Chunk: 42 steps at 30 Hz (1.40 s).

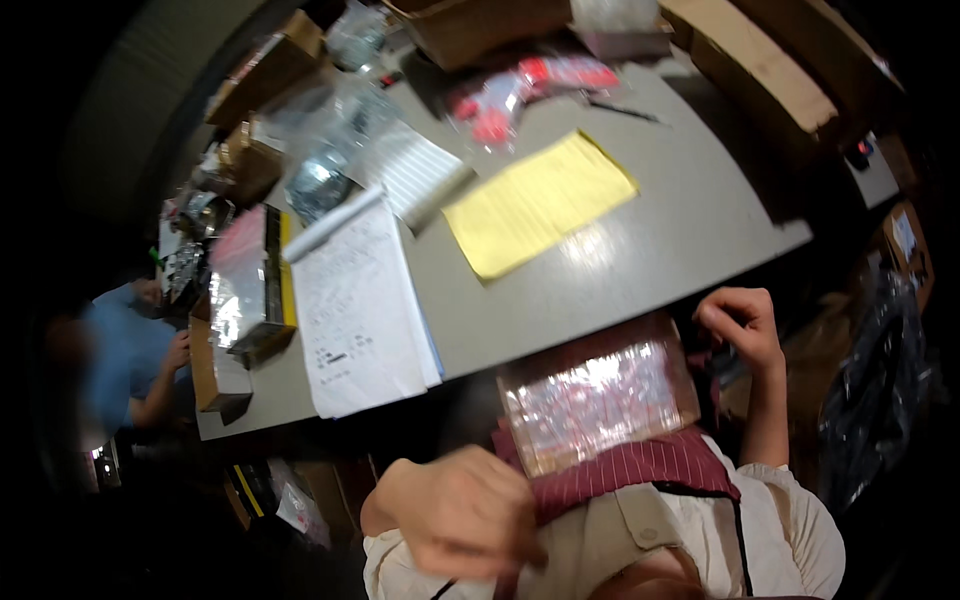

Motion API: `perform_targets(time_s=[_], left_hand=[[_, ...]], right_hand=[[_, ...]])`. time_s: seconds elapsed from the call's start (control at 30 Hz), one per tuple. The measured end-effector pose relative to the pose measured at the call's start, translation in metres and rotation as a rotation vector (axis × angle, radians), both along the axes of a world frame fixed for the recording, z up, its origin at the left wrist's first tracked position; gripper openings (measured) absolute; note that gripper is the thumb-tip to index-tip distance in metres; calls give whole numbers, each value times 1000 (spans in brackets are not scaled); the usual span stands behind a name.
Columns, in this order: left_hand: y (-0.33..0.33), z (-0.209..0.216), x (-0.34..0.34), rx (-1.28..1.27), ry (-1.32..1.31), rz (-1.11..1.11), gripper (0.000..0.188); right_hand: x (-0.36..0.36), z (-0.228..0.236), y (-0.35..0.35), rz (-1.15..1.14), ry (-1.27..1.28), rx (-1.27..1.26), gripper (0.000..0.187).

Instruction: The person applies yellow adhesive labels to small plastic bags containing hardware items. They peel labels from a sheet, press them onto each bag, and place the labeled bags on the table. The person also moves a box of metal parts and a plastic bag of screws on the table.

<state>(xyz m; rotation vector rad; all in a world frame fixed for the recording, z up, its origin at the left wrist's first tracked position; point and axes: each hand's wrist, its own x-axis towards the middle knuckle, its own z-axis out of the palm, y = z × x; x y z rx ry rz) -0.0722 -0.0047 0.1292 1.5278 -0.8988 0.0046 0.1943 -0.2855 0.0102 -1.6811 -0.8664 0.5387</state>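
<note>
On my lap, below the table's front edge, rests an open cardboard box (689,385) filled with shiny clear plastic packets (600,395). My left hand (460,512) is lifted in front of my body, nearer to me than the box and to its left. Motion blurs its fingers, so their hold cannot be made out. Just past the box's far right corner is my right hand (743,322). Its fingers are curled in, with nothing visible in them. A maroon striped cloth (625,468) lies across my lap under the box.
The grey table (690,215) holds a yellow sheet (540,204), a handwritten notepad (355,310), a pen (625,111) and red-and-clear plastic bags (515,95). Cardboard boxes (480,30) line its far side. At far left sits another person in blue (130,345). A black plastic bag (875,390) hangs at right.
</note>
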Motion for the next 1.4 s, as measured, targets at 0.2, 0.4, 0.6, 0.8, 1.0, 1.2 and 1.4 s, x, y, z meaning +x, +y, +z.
perform_targets(time_s=[0.2,0.4,0.6,0.8,1.0,1.2,1.4], left_hand=[[-22,-73,-48,845,680,1149,51],[-59,-141,-83,640,620,1161,76],[-75,-128,-80,516,483,1153,73],[-74,-99,-46,164,442,1014,60],[-6,-70,-22,178,267,1180,55],[94,-71,-19,1044,-51,1227,81],[137,-102,-12,1239,32,828,92]], right_hand=[[-35,-108,-48,120,16,-391,85],[-73,-77,-26,-26,768,-18,79],[-74,-40,-62,-34,371,34,87],[-59,18,-82,-250,324,406,89],[-23,32,-82,-270,413,358,78],[52,-3,-115,-554,621,498,45],[92,-26,-73,-953,496,517,51]])
